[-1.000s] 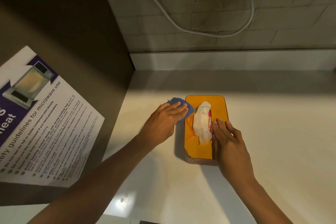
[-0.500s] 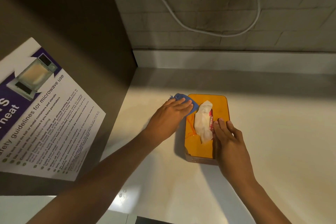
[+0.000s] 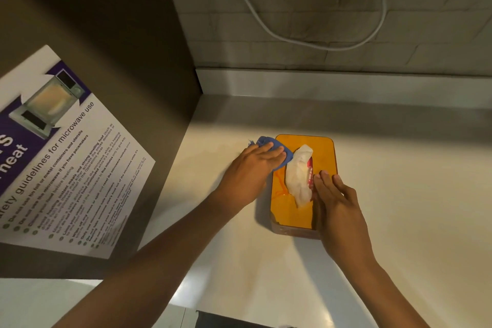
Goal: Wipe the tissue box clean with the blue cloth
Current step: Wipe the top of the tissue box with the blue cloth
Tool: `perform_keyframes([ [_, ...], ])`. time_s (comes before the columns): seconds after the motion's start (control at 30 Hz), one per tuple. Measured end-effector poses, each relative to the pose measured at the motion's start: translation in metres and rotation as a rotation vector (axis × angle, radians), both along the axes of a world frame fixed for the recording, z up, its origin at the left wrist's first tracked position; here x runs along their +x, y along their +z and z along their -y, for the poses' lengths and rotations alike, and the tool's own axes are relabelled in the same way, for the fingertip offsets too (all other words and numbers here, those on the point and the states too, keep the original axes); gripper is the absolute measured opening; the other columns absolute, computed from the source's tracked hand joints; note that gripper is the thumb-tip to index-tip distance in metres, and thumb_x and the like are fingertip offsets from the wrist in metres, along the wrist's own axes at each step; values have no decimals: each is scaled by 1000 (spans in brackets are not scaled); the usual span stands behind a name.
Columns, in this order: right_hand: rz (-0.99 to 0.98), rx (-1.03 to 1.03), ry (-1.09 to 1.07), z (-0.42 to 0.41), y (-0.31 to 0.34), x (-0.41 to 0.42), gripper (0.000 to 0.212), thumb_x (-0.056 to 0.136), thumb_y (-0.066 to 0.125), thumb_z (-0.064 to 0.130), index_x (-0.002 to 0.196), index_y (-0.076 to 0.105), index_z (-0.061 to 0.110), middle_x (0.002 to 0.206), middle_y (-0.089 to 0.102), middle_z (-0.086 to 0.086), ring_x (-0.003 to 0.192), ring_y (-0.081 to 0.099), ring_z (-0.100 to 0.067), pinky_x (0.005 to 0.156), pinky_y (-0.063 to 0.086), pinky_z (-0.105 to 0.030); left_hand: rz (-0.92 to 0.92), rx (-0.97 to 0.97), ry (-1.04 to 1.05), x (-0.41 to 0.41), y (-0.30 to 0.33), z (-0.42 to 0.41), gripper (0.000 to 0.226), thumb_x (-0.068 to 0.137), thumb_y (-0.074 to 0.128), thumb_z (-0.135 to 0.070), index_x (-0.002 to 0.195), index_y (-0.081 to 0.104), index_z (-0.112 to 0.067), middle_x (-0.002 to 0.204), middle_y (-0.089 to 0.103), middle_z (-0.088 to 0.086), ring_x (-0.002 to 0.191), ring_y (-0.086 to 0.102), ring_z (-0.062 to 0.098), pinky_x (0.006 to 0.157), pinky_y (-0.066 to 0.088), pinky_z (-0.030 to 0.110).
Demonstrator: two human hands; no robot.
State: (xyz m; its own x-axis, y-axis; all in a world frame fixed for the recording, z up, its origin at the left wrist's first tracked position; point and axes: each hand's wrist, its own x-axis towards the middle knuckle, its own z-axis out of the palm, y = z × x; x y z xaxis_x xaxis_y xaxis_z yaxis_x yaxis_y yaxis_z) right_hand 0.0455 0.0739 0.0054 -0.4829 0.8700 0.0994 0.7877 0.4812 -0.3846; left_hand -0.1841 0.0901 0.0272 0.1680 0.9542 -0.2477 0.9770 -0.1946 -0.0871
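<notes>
An orange-topped tissue box lies flat on the pale counter, with a white tissue sticking out of its slot. My left hand presses the blue cloth with straight fingers against the box's far left corner. Most of the cloth is hidden under the fingers. My right hand lies flat along the box's right side, fingers straight, steadying it.
A dark cabinet side with a microwave safety poster stands to the left. A brick wall with a looping white cable rises behind the counter. The counter's front edge runs near the bottom of the view.
My left hand has slid the blue cloth a little farther along the box's left corner. The right hand stays on the box. The view has shifted slightly.
</notes>
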Motion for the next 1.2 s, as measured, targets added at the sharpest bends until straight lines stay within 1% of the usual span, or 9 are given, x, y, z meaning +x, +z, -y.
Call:
perform_keyframes([
  [0.1,-126,-37,-102,0,6,-2,57,88,53,38,138,50,10,139,54,-9,127,46,-37,90,50,-49,-8,4,13,4,0,-2,61,111,36,-29,161,2,-19,170,-2,0,156,-5,21,122,-5,33],
  [0.23,-195,-61,-197,-2,13,-7,62,95,18,52,133,56,21,135,58,1,128,43,-24,94,47,-39,29,51,7,6,-5,18,61,110,37,-22,161,2,-20,169,-1,-2,156,-4,19,122,-5,33],
  [0.53,-93,65,-177,-1,17,-19,68,87,35,72,127,58,21,134,59,0,119,52,-26,88,50,-36,23,12,2,2,-1,7,60,111,36,-24,160,2,-20,169,-3,-1,156,-5,17,124,-2,32],
  [0.7,-76,148,-147,-11,16,-41,49,85,54,60,111,66,21,113,68,-4,100,58,-23,83,48,-35,37,-1,8,0,-11,9,63,111,38,-25,160,-2,-20,169,-6,0,155,-8,19,125,-1,34],
  [0.87,-90,205,-204,-29,13,-20,14,85,64,30,86,68,17,90,68,-8,80,55,-26,66,42,-32,119,69,-14,-5,-12,18,60,111,37,-22,158,0,-23,168,-3,0,155,-6,19,124,-3,32],
  [0.93,-155,163,-260,-31,10,-12,10,85,65,26,87,68,17,90,67,-8,81,53,-24,66,40,-31,166,114,-85,-6,-10,28,61,108,43,-16,154,4,-20,167,8,5,155,5,25,125,5,36],
  [1.03,-199,140,-247,-29,5,-12,23,86,66,25,107,64,17,101,67,-8,88,54,-26,70,44,-32,215,209,-166,-7,-6,36,59,88,70,-4,143,48,-2,148,50,18,136,47,43,109,39,56],
  [1.13,-163,171,-172,-24,3,-13,47,79,75,16,123,60,18,114,66,-11,98,56,-34,74,52,-41,164,131,-86,-6,-9,25,60,104,50,-14,157,21,-13,166,18,6,154,14,28,124,10,36],
  [1.2,-140,180,-152,-22,0,-13,48,74,79,15,120,64,18,117,65,-10,102,55,-36,74,53,-41,149,145,-10,-2,-11,15,64,107,46,-19,160,11,-21,169,7,-2,156,2,19,122,1,30],
])
